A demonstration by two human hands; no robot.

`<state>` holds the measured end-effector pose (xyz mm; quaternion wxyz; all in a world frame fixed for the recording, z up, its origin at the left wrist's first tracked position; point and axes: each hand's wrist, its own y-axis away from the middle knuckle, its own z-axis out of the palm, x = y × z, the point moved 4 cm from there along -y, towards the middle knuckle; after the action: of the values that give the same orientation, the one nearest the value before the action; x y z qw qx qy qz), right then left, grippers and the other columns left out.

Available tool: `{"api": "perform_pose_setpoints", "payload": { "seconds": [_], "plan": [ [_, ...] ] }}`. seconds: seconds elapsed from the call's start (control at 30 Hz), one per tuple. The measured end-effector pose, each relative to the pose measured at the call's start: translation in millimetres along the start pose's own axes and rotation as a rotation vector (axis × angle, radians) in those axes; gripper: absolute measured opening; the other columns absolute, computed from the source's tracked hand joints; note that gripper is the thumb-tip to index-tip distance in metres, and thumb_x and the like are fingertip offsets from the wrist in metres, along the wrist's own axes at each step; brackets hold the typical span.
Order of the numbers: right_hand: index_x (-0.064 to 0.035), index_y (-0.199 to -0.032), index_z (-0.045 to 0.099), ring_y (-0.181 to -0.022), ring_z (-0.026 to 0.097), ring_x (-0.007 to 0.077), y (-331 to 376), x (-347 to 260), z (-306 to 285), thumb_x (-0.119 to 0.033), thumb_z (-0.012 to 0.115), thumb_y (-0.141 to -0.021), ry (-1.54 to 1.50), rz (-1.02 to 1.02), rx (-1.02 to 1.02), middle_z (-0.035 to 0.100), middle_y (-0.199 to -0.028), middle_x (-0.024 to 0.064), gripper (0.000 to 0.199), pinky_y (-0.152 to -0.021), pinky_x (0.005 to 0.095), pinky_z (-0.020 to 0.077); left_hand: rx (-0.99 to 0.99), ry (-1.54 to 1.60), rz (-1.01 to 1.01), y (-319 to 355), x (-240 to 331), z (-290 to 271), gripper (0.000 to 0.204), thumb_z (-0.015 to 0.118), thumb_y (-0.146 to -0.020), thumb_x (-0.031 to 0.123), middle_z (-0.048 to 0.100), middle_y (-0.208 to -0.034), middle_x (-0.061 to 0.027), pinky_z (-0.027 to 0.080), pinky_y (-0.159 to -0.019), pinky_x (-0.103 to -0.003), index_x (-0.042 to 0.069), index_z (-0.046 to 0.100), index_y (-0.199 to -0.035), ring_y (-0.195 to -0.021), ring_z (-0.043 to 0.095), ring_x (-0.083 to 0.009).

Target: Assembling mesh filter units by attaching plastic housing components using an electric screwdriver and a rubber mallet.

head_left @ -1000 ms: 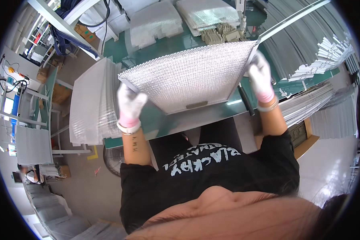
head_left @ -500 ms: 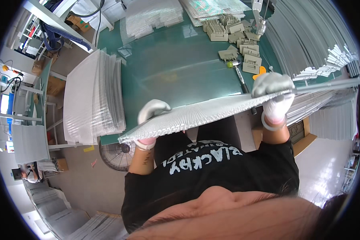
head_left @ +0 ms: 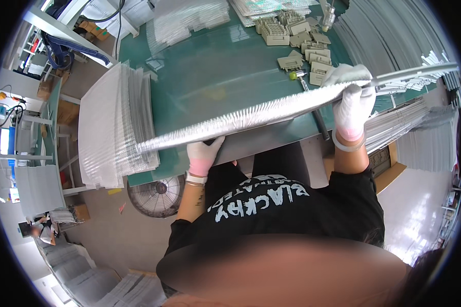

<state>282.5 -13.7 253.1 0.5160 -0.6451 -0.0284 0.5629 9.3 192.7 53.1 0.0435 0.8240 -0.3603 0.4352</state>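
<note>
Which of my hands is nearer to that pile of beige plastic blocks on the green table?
Right. The right hand grips the finned panel just below the beige blocks; the left hand is farther down-left.

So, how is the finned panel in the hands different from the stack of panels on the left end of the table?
The held finned panel is a single piece, seen edge-on and tilted, its right end higher; the stack of panels is many pieces lying flat. The held one hangs above the green table, gripped by the left hand and right hand; the stack rests untouched. Both look silvery and ribbed.
</note>
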Motion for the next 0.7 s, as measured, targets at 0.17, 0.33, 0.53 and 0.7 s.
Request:
{"api": "perform_pose_setpoints", "payload": {
  "seconds": [0.17, 0.33, 0.53, 0.7],
  "plan": [
    [-0.0052, -0.088, 0.058, -0.063, 0.062, 0.0194, 17.8, -21.9, 3.1, -0.029, 0.065, -0.096, -0.111, -0.097, -0.147, 0.064, -0.074, 0.0091, 0.026, -0.058, 0.0306, 0.0501, -0.615, 0.468, 0.345, -16.4, 23.0, -17.0, 0.036, 0.067, -0.083, 0.022, 0.066, -0.116, -0.0139, 0.039, -0.106, -0.038, 0.005, 0.065, -0.115, -0.111, 0.061, -0.0285],
    [-0.0099, -0.092, 0.063, -0.071, 0.068, 0.0211, 52.7, -50.0, -3.0, -0.032, 0.065, -0.095, -0.146, -0.127, -0.229, 0.071, -0.082, 0.007, 0.022, -0.06, 0.0321, 0.0522, -0.585, 0.194, 0.464, -18.0, 26.5, -12.3, 0.025, 0.057, -0.086, 0.015, 0.068, -0.108, -0.0084, 0.038, -0.104, -0.041, 0.008, 0.066, -0.109, -0.107, 0.061, -0.0244],
    [-0.0051, -0.093, 0.055, -0.075, 0.068, 0.0224, 63.1, -53.7, -12.9, -0.043, 0.055, -0.099, -0.168, -0.319, -0.472, 0.068, -0.086, 0.0115, 0.038, -0.059, 0.0328, 0.0511, -0.663, -0.376, 0.305, -20.5, 21.9, -21.2, 0.022, 0.056, -0.083, 0.008, 0.066, -0.096, -0.0096, 0.043, -0.09, -0.038, 0.007, 0.064, -0.103, -0.092, 0.06, -0.0255],
    [-0.0046, -0.085, 0.055, -0.073, 0.067, 0.0231, 72.3, -52.7, -8.1, -0.044, 0.042, -0.104, -0.173, -0.369, -0.531, 0.068, -0.086, 0.0136, 0.046, -0.059, 0.0336, 0.0512, -0.771, -0.037, 0.244, -30.7, 46.7, -63.4, 0.03, 0.052, -0.082, 0.001, 0.067, -0.103, -0.0157, 0.047, -0.095, -0.039, 0.0, 0.064, -0.109, -0.102, 0.063, -0.0314]
  ]
}}
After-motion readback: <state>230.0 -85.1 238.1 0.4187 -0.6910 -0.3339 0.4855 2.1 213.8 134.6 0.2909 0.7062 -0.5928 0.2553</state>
